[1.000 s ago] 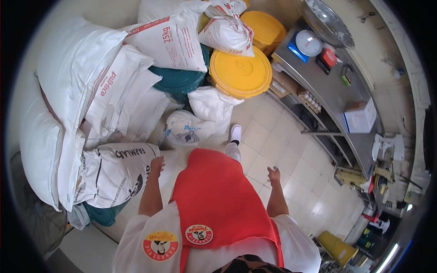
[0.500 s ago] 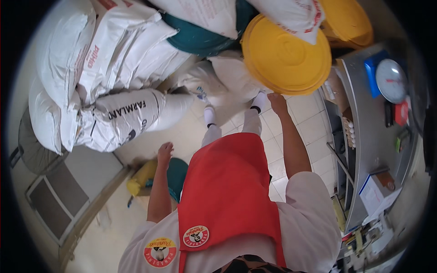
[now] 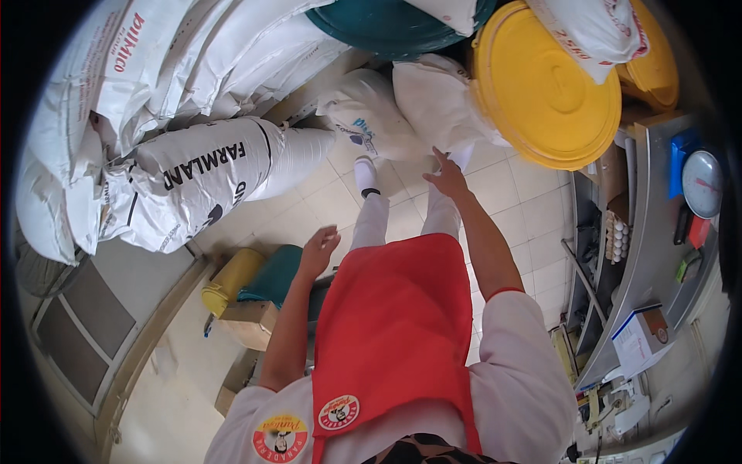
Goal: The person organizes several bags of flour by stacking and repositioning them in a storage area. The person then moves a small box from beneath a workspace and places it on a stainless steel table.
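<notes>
Apparently at the pre-grasp stage, with a spread, empty right hand point(image 3: 447, 175) near a slumped white plastic sack point(image 3: 433, 99) and a half-curled, empty left hand point(image 3: 318, 252); next requiring closer reach.

Your L hand point(image 3: 318, 252) is out front, low on the L, fingers loosely bent & tipped inward; L arm point(image 3: 292, 325) slants fwd & in. Your R arm point(image 3: 491, 243) extends farther fwd, also angled in, w/ R hand point(image 3: 448, 178) overlapping your R leg point(image 3: 442, 216) in view, thumb & index spread apart.
</notes>
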`<action>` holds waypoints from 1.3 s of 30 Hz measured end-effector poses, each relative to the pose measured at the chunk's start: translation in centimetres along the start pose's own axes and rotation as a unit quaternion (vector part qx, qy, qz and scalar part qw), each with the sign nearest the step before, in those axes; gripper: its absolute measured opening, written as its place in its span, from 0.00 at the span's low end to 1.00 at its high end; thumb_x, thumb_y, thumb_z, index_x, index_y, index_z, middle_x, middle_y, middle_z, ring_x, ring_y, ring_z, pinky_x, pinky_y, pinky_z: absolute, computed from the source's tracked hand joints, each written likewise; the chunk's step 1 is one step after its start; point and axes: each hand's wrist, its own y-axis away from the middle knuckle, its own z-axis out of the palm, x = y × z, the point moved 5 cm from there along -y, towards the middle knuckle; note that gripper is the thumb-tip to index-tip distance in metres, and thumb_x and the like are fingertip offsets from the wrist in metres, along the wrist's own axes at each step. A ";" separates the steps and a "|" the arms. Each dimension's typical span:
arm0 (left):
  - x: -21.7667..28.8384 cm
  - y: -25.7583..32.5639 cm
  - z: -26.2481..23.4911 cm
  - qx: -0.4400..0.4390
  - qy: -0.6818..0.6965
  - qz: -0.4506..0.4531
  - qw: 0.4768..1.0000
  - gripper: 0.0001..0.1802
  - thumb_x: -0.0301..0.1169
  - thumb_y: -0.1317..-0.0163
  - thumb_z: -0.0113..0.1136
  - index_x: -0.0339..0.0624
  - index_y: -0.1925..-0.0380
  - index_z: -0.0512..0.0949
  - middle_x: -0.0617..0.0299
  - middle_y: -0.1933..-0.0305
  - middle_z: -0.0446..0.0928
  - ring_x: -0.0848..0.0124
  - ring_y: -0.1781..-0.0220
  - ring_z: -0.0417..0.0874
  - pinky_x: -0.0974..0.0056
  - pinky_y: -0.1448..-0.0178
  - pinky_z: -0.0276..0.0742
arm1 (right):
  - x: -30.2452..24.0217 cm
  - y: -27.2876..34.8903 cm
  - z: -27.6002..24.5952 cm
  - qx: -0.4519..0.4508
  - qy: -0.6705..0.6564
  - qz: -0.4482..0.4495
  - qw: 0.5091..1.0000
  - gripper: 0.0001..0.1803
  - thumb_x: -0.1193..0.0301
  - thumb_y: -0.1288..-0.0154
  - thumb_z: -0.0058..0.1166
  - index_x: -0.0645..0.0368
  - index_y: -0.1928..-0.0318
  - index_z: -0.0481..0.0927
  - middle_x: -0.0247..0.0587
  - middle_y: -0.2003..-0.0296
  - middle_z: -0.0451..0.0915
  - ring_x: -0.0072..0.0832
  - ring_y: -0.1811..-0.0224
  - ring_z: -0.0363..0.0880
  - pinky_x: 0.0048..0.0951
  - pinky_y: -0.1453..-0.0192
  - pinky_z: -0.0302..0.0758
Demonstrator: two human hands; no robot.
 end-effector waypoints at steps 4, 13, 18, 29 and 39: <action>-12.9 3.6 -5.5 0.034 -0.003 -0.089 0.995 0.25 0.42 0.30 0.59 0.33 0.42 0.77 0.48 0.46 0.83 0.61 0.46 0.85 0.61 0.40 0.78 | 0.6 -6.3 6.4 0.095 0.024 0.120 0.988 0.45 0.52 0.40 0.69 0.53 0.28 0.64 0.66 0.44 0.79 0.57 0.40 0.79 0.48 0.36 0.75; -35.6 18.2 -8.1 0.171 0.360 -0.386 0.832 0.23 0.45 0.30 0.59 0.43 0.43 0.78 0.61 0.49 0.82 0.64 0.52 0.84 0.58 0.51 0.78 | 0.6 -9.6 13.8 0.045 0.062 0.141 0.987 0.24 0.54 0.27 0.50 0.67 0.62 0.81 0.53 0.72 0.80 0.43 0.71 0.83 0.44 0.63 0.81; -35.8 17.8 -4.0 0.068 0.289 -0.343 0.891 0.27 0.47 0.31 0.58 0.41 0.38 0.75 0.55 0.43 0.81 0.58 0.44 0.84 0.52 0.44 0.79 | -8.1 -11.4 13.0 0.066 -0.225 0.151 0.960 0.16 0.61 0.30 0.54 0.60 0.71 0.76 0.35 0.85 0.66 0.28 0.87 0.68 0.37 0.79 0.75; -25.1 4.9 -2.4 0.053 0.182 -0.182 0.965 0.26 0.45 0.29 0.59 0.32 0.44 0.79 0.53 0.51 0.84 0.65 0.50 0.86 0.62 0.48 0.79 | -9.4 -10.1 7.7 0.143 -0.351 0.227 0.897 0.18 0.63 0.33 0.59 0.69 0.65 0.79 0.37 0.81 0.71 0.28 0.86 0.71 0.32 0.81 0.71; -5.6 -2.8 0.2 0.032 0.240 -0.099 0.965 0.26 0.44 0.27 0.57 0.36 0.38 0.75 0.55 0.43 0.82 0.68 0.44 0.83 0.63 0.43 0.76 | 0.8 0.0 4.3 0.105 -0.297 0.143 0.938 0.23 0.51 0.27 0.57 0.60 0.66 0.78 0.34 0.76 0.78 0.21 0.79 0.76 0.24 0.76 0.71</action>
